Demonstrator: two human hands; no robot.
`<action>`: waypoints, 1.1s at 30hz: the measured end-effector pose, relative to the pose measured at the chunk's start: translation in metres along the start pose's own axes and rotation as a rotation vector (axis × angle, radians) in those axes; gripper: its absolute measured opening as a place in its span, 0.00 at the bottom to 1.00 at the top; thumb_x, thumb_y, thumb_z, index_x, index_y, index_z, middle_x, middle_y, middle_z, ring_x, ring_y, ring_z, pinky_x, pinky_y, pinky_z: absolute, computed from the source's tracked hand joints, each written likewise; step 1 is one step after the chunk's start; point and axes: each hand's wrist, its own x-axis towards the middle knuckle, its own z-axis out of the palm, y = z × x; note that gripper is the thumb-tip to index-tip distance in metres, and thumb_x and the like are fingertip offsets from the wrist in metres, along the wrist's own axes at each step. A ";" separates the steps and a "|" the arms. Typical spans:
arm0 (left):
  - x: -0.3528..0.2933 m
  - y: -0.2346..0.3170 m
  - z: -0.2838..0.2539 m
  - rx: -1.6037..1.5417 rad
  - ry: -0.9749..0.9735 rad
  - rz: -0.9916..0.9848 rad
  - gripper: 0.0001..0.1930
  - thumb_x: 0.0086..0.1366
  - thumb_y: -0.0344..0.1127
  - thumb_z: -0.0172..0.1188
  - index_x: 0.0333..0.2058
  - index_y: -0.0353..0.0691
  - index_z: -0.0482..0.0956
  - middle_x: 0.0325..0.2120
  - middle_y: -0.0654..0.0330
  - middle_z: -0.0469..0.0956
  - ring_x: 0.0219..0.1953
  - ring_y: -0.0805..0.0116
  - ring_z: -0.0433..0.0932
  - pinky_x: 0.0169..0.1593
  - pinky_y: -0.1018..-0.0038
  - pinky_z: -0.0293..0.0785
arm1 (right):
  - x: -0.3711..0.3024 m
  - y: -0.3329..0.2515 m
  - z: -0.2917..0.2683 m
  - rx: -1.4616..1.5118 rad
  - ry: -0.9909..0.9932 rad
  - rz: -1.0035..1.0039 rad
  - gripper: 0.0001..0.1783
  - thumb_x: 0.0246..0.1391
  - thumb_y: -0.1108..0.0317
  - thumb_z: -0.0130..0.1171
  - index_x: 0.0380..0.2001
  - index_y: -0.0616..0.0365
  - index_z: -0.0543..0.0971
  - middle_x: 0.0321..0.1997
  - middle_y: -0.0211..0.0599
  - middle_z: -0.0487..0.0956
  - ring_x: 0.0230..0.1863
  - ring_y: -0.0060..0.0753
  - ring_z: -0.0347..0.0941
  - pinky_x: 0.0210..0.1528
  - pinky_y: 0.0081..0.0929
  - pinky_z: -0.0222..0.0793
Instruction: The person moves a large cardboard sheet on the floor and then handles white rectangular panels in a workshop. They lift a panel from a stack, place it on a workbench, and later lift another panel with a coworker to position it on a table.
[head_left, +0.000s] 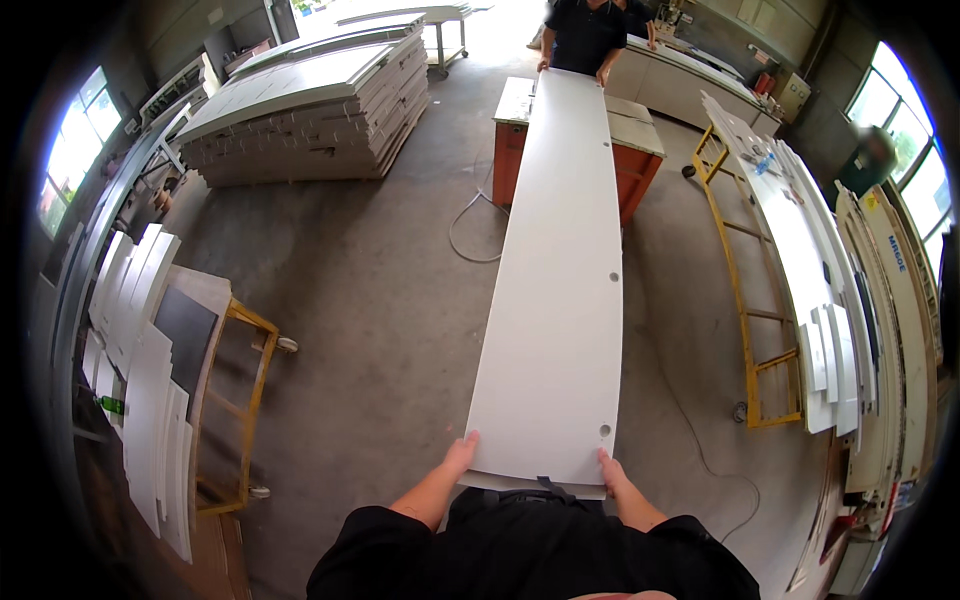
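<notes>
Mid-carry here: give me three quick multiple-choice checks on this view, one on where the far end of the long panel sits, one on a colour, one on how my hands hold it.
1. Where does the far end of the long white panel rest?
A. on the orange-sided table
B. on the stacked boards
C. on the floor

2. What colour is the cart frame on the right?
A. blue
B. yellow
C. green

3. How is the panel's near end held?
A. left hand only
B. right hand only
C. both hands at the corners

Answers: 1 A, the panel lies across the table, where another person holds it. 2 B, its rails are yellow. 3 C, the left hand and right hand each have a grip on one corner.
</notes>
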 end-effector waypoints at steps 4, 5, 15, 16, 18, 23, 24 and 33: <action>-0.018 -0.019 0.021 0.018 0.010 0.054 0.44 0.66 0.69 0.43 0.49 0.21 0.74 0.46 0.37 0.77 0.53 0.46 0.75 0.56 0.61 0.68 | 0.011 0.028 -0.025 -0.097 0.021 -0.078 0.40 0.60 0.36 0.48 0.54 0.68 0.72 0.51 0.50 0.77 0.53 0.45 0.74 0.54 0.44 0.69; -0.031 -0.012 0.024 0.014 0.027 0.034 0.44 0.66 0.68 0.43 0.49 0.21 0.73 0.46 0.37 0.77 0.53 0.47 0.75 0.56 0.62 0.68 | 0.013 0.032 -0.030 -0.099 0.012 -0.065 0.43 0.58 0.34 0.49 0.52 0.70 0.72 0.50 0.52 0.77 0.50 0.44 0.75 0.51 0.42 0.70; -0.063 -0.073 0.089 0.017 0.018 -0.034 0.46 0.64 0.71 0.42 0.52 0.21 0.70 0.51 0.35 0.73 0.57 0.45 0.71 0.59 0.61 0.65 | -0.041 0.056 -0.088 -0.142 0.039 0.000 0.41 0.58 0.34 0.49 0.51 0.69 0.74 0.45 0.48 0.79 0.46 0.42 0.75 0.47 0.41 0.70; -0.073 -0.063 0.093 0.065 -0.008 -0.044 0.47 0.64 0.71 0.41 0.52 0.21 0.70 0.51 0.34 0.73 0.57 0.44 0.71 0.60 0.60 0.65 | -0.041 0.065 -0.091 -0.141 0.090 0.011 0.41 0.59 0.34 0.49 0.50 0.69 0.74 0.45 0.48 0.79 0.46 0.42 0.75 0.47 0.41 0.70; -0.090 -0.053 0.092 0.066 0.027 0.006 0.47 0.64 0.71 0.41 0.53 0.22 0.69 0.52 0.33 0.71 0.58 0.42 0.70 0.60 0.59 0.64 | -0.033 0.073 -0.092 -0.195 0.102 -0.107 0.42 0.59 0.34 0.49 0.52 0.69 0.73 0.48 0.49 0.78 0.48 0.44 0.74 0.49 0.44 0.70; -0.104 -0.062 0.072 0.067 0.134 0.069 0.46 0.65 0.71 0.40 0.53 0.22 0.69 0.52 0.32 0.71 0.58 0.41 0.69 0.59 0.58 0.65 | -0.065 0.060 -0.065 -0.074 0.006 0.003 0.44 0.58 0.35 0.51 0.57 0.69 0.68 0.54 0.52 0.74 0.52 0.46 0.73 0.51 0.47 0.70; -0.112 -0.046 0.066 0.063 0.114 0.059 0.46 0.64 0.71 0.40 0.52 0.22 0.69 0.52 0.32 0.71 0.58 0.41 0.69 0.59 0.58 0.65 | -0.063 0.069 -0.066 -0.041 -0.001 0.006 0.44 0.58 0.35 0.51 0.57 0.69 0.68 0.54 0.51 0.74 0.53 0.47 0.73 0.51 0.47 0.70; -0.107 -0.072 0.062 0.104 0.116 0.074 0.46 0.65 0.71 0.37 0.51 0.24 0.71 0.50 0.32 0.72 0.57 0.39 0.70 0.59 0.59 0.65 | -0.049 0.088 -0.056 -0.048 0.025 -0.011 0.43 0.58 0.34 0.50 0.57 0.67 0.69 0.54 0.50 0.75 0.55 0.47 0.72 0.54 0.48 0.68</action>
